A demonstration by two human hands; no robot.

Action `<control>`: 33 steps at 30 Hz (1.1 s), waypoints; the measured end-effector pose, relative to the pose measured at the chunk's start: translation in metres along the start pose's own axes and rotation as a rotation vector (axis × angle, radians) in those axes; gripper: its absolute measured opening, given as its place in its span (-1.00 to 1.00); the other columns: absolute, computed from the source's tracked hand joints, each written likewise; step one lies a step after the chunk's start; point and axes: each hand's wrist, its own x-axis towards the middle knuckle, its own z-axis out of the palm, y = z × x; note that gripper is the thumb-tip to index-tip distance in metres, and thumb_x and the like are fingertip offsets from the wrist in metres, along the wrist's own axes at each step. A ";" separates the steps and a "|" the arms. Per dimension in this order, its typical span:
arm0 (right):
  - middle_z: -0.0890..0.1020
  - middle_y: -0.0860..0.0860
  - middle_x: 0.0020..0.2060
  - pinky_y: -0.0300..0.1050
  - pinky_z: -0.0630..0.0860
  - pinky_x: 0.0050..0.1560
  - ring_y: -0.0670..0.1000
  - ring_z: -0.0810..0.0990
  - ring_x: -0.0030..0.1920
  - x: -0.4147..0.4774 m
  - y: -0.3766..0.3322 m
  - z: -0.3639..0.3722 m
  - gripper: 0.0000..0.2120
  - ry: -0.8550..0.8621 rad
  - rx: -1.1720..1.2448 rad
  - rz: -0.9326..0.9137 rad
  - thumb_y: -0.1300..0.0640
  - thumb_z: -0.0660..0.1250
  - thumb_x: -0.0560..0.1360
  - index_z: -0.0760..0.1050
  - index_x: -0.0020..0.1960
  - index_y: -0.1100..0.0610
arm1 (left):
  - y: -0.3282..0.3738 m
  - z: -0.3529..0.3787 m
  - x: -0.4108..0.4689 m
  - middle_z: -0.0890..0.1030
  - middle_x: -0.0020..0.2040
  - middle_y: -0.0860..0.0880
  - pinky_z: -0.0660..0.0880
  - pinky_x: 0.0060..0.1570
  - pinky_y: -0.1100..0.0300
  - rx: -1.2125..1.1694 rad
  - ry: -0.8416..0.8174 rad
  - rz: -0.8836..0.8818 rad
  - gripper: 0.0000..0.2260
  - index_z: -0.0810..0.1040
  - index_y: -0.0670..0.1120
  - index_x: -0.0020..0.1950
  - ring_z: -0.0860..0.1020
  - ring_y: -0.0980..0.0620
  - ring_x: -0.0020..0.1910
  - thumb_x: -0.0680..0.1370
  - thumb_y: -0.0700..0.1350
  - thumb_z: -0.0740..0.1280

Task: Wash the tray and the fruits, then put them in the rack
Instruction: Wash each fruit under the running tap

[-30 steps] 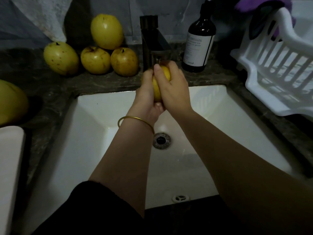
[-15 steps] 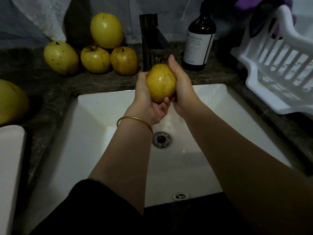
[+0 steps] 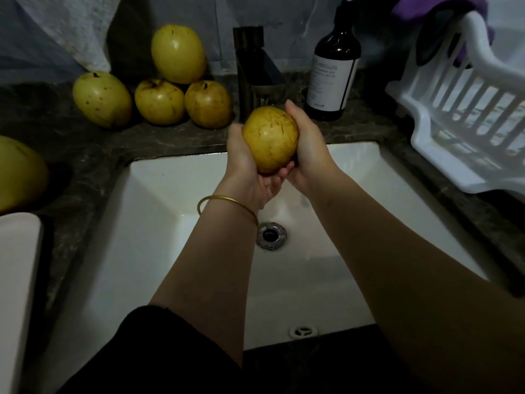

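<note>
Dim sink; left hand and right hand both grip one fruit under the tap. Risk: wet skin, likely slippery; fruit could drop and bruise.

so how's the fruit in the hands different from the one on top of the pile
The held fruit sits between the left hand and right hand over the sink; the top fruit rests on two other fruits. The held fruit looks scuffed and browner; the top fruit is smoother and brighter. Both are yellow and roundish.
</note>
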 end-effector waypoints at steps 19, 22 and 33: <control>0.55 -0.05 -0.20 -0.04 0.49 0.08 -0.05 0.54 -0.11 0.006 -0.001 -0.013 -0.79 0.045 -0.482 -0.211 -0.07 0.18 0.60 0.45 -0.15 -0.01 | 0.001 -0.002 -0.005 0.60 0.17 -0.12 0.25 -0.36 0.18 0.007 0.144 -0.026 -0.44 0.44 -0.05 0.32 0.54 -0.03 -0.26 0.53 0.32 0.09; 0.55 -0.05 -0.05 -0.16 0.48 -0.02 -0.08 0.54 -0.02 0.000 0.002 -0.005 -0.74 -0.133 -0.612 -0.250 -0.13 0.16 0.59 0.49 0.07 0.02 | 0.000 0.000 -0.009 0.60 0.15 -0.11 0.24 -0.39 0.16 0.039 0.127 -0.014 -0.49 0.47 -0.05 0.28 0.55 -0.03 -0.21 0.54 0.29 0.13; 0.63 0.03 -0.04 0.01 0.48 0.15 0.04 0.55 0.02 0.010 -0.004 -0.014 -0.77 0.165 -0.799 -0.238 0.10 0.18 0.59 0.60 0.02 0.10 | 0.000 0.000 -0.007 0.53 0.25 -0.12 0.29 -0.26 0.14 0.027 0.192 -0.046 -0.54 0.44 -0.03 0.31 0.52 -0.10 0.19 0.53 0.20 0.22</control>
